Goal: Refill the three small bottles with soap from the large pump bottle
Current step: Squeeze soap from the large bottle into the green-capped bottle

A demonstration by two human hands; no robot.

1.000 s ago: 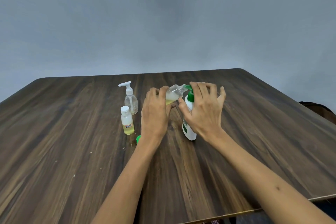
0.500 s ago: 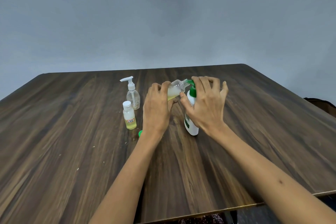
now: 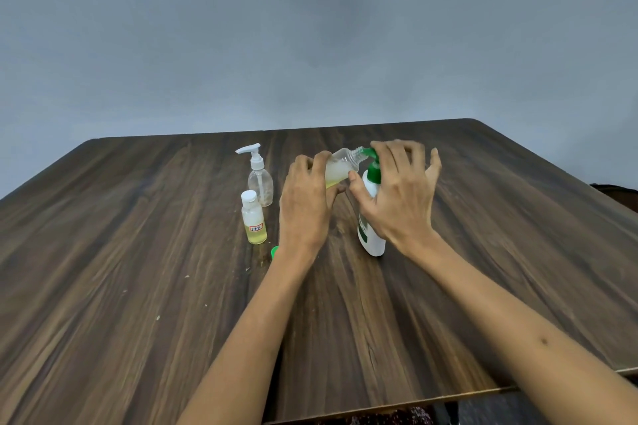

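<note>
The left hand (image 3: 303,207) grips a small clear plastic bottle (image 3: 340,169), uncapped and tilted, its mouth at the green spout of the large white pump bottle (image 3: 371,217). The right hand (image 3: 397,197) presses spread fingers on that pump head. The small bottle looks light, thin-walled and likely slippery with soap; holding it round the body seems best. Left of the left hand on the wooden counter (image 3: 138,252) stand two more small bottles.
</note>
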